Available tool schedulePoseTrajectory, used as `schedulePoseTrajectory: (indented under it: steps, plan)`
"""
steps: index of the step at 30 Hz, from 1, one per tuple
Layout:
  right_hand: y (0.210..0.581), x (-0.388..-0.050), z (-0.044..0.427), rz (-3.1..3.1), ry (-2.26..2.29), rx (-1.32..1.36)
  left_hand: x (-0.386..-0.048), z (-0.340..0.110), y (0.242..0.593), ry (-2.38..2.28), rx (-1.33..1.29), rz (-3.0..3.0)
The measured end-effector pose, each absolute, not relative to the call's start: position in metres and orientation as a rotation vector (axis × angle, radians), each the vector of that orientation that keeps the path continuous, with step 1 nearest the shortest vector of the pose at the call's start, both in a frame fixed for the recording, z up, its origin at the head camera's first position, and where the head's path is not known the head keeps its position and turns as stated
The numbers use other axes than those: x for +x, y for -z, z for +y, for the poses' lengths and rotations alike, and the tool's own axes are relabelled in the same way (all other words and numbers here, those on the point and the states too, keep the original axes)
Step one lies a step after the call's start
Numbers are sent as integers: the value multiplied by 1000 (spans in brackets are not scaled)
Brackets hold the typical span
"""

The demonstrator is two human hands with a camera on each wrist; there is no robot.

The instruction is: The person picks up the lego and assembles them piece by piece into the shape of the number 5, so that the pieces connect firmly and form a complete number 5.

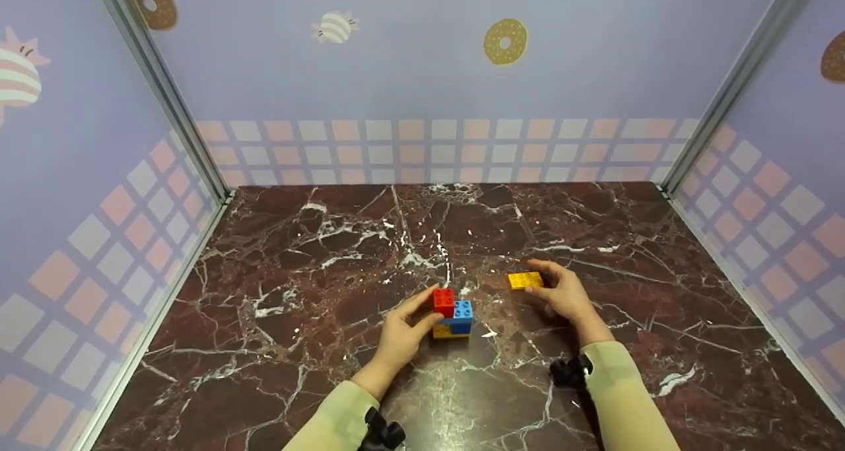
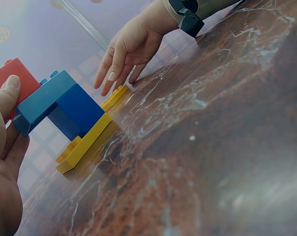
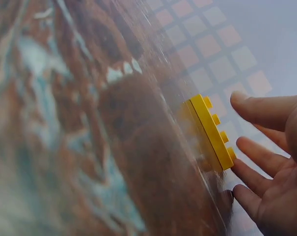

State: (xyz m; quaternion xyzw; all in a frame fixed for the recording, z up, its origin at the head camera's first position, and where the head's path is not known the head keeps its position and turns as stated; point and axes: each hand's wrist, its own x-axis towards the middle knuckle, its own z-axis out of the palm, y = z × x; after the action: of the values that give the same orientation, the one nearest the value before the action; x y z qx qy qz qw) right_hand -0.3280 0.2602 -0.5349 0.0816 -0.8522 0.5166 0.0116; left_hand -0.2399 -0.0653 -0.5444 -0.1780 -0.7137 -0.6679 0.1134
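On the marbled tabletop (image 1: 277, 365), the left hand (image 1: 400, 335) pinches the red brick (image 1: 443, 303) atop a blue-and-yellow stack (image 1: 462, 323), with the right hand (image 1: 565, 295), fingers parted, just beside a flat yellow brick (image 1: 523, 280).

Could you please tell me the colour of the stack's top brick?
The top brick is red, best seen in the head view.

walls (image 1: 422, 81): lilac, checked band (image 1: 443, 153) below | corner posts (image 1: 158, 74): grey | tabletop (image 1: 297, 259): veined maroon | glare (image 1: 449, 408): possibly lamplight
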Motion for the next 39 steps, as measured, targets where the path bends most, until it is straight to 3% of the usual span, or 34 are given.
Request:
schedulePoseTrajectory:
  steps: [17, 39]
  plan:
    - [532, -326, 261, -2853, -1350, 100, -241, -65, 545, 1985, -534, -2068]
    - [518, -317, 241, -2757, -1513, 380, -241, -65, 546, 1980, -525, -2083]
